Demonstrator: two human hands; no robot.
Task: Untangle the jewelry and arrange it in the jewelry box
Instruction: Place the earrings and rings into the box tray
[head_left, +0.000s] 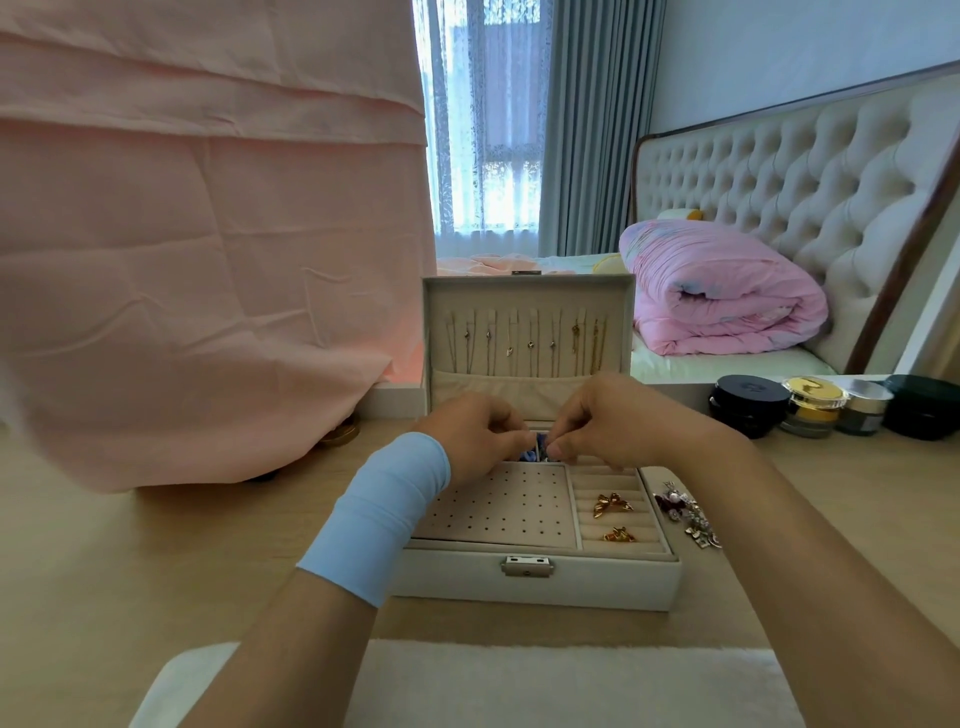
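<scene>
Both hands are meeting over the far part of the open jewelry box (597, 577), which is sitting on the pale wood-grain surface (104, 571). The left hand (478, 436) and the right hand (613, 423) are curling their fingers inward, fingertips almost touching, and together pinching a small blue piece (537, 451) just above the far edge of the perforated pad (498, 506); the fingers are hiding its shape. A smooth light-blue band (379, 514) is wrapping the left wrist.

The box is showing a white, leather-like shell with a metal latch (526, 566) on its front wall and a beige velvety lining. Its lid is standing upright, with thin chain necklaces (524, 343) hanging in a row above a soft fabric pocket. Two shiny gold butterfly-shaped pieces (613, 503) are resting in the ribbed ring rolls to the right of the pad. A tangled heap (685, 512) of silvery and purple jewelry is lying on the surface, just beside the box's right wall. Round cosmetic jars (810, 405) are standing farther right, and a creased pink cloth (208, 260) is hanging on the left
</scene>
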